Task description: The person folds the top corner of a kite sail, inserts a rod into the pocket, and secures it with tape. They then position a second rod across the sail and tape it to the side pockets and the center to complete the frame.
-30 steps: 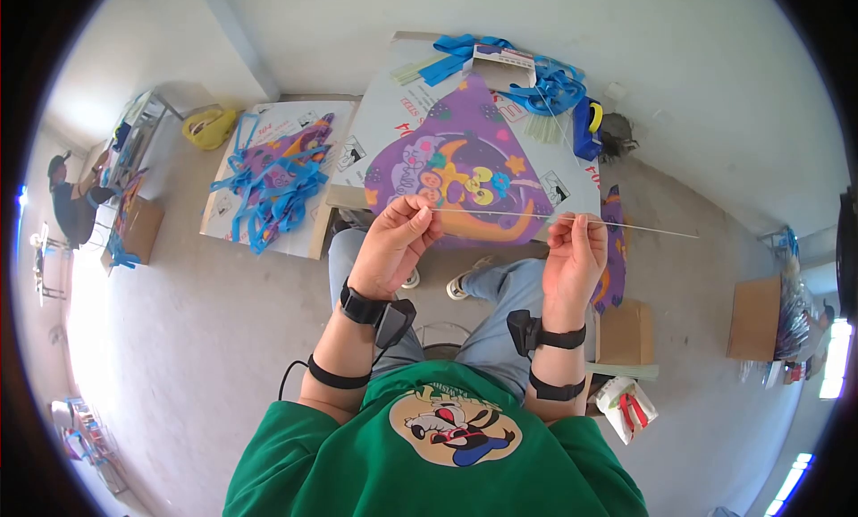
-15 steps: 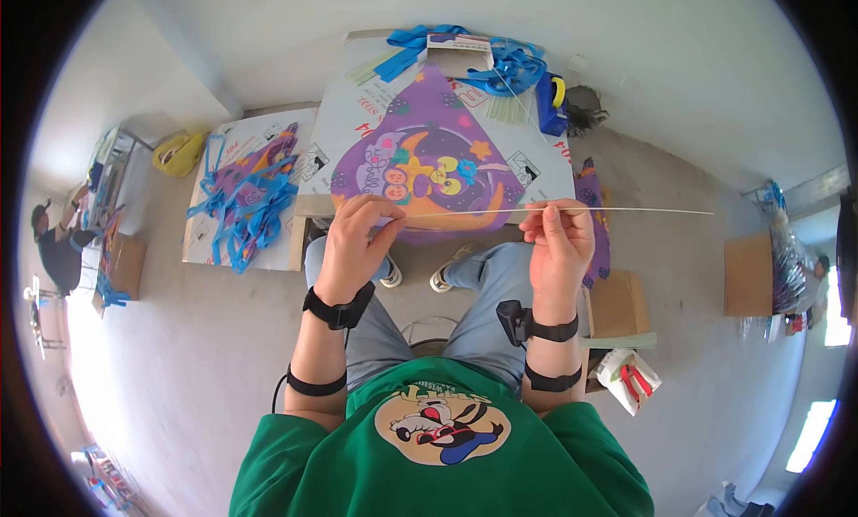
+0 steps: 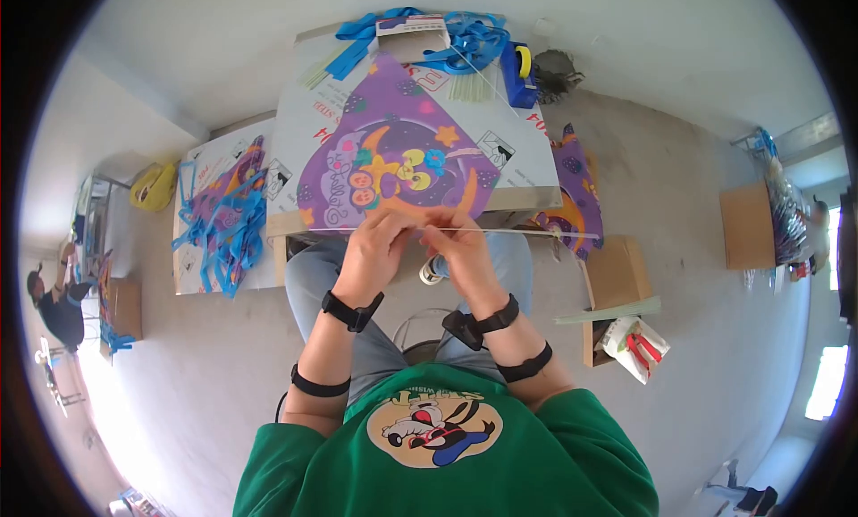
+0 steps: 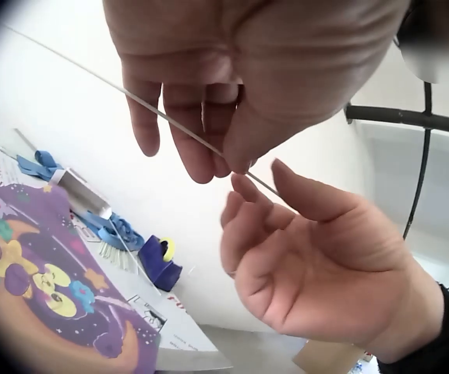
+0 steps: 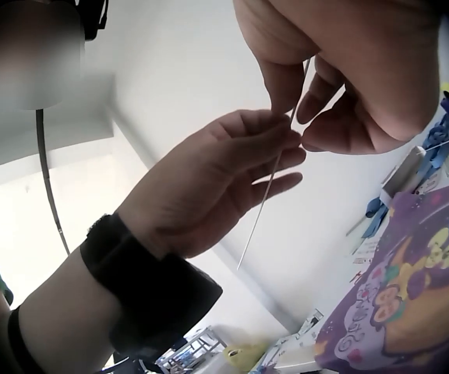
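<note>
A long, thin whitish stick (image 3: 529,232) lies crosswise between both hands, over the front edge of the table. My left hand (image 3: 374,253) pinches it between thumb and fingertips, seen close up in the left wrist view, where the stick (image 4: 68,61) runs off to the upper left. Right beside it, my right hand (image 3: 462,256) has thumb and fingers around the same stick, the two hands' fingertips nearly meeting. Beyond the hands, a purple kite-shaped sheet (image 3: 393,92) printed with cartoon figures lies flat on the table (image 3: 527,164).
At the table's back are a small open box (image 3: 411,45), blue ribbon (image 3: 478,48) and a blue tape dispenser (image 3: 518,75). Blue straps (image 3: 232,226) heap on a left-hand table. Another purple sheet (image 3: 581,182) hangs at right, above a cardboard box (image 3: 617,271).
My right hand has moved left along the stick to meet my left hand. Both hands were wide apart on it before. The head view has shifted to the right.
</note>
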Demonstrator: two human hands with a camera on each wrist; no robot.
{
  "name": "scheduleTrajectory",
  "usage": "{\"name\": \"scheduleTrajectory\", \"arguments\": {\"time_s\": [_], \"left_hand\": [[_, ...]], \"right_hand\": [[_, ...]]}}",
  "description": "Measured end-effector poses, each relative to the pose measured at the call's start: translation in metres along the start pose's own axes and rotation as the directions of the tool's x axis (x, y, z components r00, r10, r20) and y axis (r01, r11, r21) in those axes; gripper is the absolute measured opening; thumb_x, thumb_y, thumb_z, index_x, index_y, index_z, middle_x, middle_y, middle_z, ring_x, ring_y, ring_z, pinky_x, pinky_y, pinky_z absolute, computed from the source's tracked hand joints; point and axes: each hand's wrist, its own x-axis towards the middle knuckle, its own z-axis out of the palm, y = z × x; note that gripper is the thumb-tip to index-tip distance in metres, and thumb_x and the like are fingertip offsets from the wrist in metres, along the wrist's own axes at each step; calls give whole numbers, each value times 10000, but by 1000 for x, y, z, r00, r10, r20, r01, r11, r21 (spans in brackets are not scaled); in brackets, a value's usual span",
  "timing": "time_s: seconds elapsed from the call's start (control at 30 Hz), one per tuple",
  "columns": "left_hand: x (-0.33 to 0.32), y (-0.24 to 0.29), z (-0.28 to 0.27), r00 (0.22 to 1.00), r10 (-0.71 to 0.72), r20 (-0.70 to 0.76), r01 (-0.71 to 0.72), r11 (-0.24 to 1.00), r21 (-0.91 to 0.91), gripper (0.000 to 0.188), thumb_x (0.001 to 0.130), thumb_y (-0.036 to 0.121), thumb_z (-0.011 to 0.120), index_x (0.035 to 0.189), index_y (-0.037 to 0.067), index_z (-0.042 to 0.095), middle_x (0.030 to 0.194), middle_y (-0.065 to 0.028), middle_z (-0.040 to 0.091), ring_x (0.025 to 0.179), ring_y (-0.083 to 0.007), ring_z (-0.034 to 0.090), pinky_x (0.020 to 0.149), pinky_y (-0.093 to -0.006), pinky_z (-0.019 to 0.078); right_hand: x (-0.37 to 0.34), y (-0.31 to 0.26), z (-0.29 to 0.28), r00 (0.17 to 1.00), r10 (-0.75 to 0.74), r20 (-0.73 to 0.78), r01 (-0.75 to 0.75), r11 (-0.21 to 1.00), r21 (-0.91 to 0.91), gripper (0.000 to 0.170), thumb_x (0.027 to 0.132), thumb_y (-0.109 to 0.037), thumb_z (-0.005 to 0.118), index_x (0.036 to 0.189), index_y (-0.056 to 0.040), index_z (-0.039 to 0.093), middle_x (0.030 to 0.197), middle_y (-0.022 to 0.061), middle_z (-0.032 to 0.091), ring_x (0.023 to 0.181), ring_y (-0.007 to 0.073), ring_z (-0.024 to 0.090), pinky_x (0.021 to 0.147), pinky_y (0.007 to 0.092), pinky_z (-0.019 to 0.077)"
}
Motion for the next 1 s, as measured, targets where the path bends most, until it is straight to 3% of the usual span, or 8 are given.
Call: {"name": "scheduleTrajectory", "arguments": {"time_s": [0.13,0.3,0.43,0.6,0.7,0.77,0.93,1.0], "left_hand": [[9,-32,11,992,-122,-39,119,991,-68,119,772,-68,595,857,11,565,805,-115,582,713,-309,585,628,-345,483],[25,-74,33,985,-162,63,164,986,-30,104,788,-62,580,852,18,567,796,-115,580,734,-298,591,634,-350,477],[39,-109,60,977,-193,88,197,980,-33,116,782,-52,587,872,21,575,810,-120,587,749,-304,594,638,-356,475],[49,-154,101,976,-200,90,203,979,-27,138,784,-27,594,908,31,584,826,-121,604,785,-311,601,651,-369,481],[56,-178,118,965,-245,97,243,970,30,150,790,-9,593,929,46,599,828,-108,619,812,-303,600,685,-381,480],[60,-193,127,966,-231,113,229,973,34,144,795,10,596,930,57,617,819,-91,626,825,-291,594,720,-390,471],[58,-214,147,982,-147,121,138,987,86,176,752,-14,634,921,31,613,828,-116,630,801,-304,607,703,-380,480],[61,-215,148,983,-139,123,128,987,96,175,744,-10,637,913,31,616,819,-113,631,802,-305,604,706,-386,477]], "right_hand": [[30,-3,-53,961,-74,-268,164,929,331,134,912,-144,600,1011,-56,579,830,21,611,697,121,607,615,230,482],[74,0,-118,861,-126,-493,308,900,307,95,914,-151,601,952,-68,579,819,29,614,681,119,605,576,226,490],[111,32,-149,837,-133,-531,305,919,250,110,900,-116,614,966,-56,548,816,53,615,670,139,618,565,234,505],[141,61,-130,809,29,-587,44,993,109,250,878,-30,609,1065,-11,443,794,86,609,630,166,631,529,250,507],[161,70,-153,830,8,-557,-60,995,-75,171,883,-62,616,988,4,498,789,89,621,625,146,630,513,239,501],[167,71,-166,854,15,-520,-146,966,-212,127,890,-102,619,913,10,564,769,67,629,615,121,623,506,233,490],[170,78,-189,834,65,-547,-278,908,-315,131,888,-139,625,918,-12,618,753,32,633,588,89,592,506,203,460],[170,80,-194,826,6,-563,-331,813,-478,148,875,-150,639,894,-3,638,729,25,636,578,85,584,516,213,456]]}}
